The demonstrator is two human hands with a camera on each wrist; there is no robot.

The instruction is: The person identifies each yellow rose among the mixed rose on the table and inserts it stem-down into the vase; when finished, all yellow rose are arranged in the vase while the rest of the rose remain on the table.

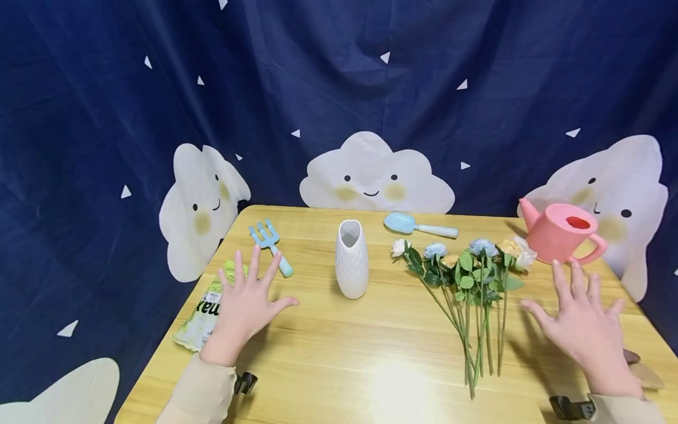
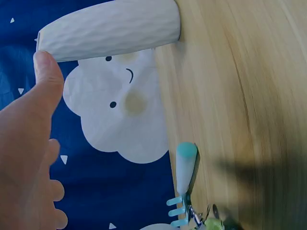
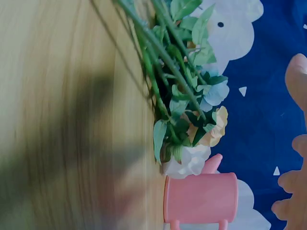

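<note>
My left hand (image 1: 248, 306) hovers with fingers spread over the left side of the table, overlapping a green and white bag (image 1: 203, 315) in the head view. Just beyond its fingertips lies a light blue toy hand fork (image 1: 271, 242). A white textured vase (image 1: 352, 262) stands upright at the middle. My right hand (image 1: 585, 324), fingers spread too, is held over the right side and grips nothing. To its left lie several artificial flowers (image 1: 482, 277) with long green stems. A pink watering can (image 1: 561, 232) stands beyond its fingertips.
A light blue toy trowel (image 1: 418, 226) lies near the back edge of the wooden table (image 1: 328, 365). A brown object (image 1: 643, 374) is partly hidden behind the right wrist. A dark blue curtain (image 1: 339, 70) with white clouds hangs behind the table.
</note>
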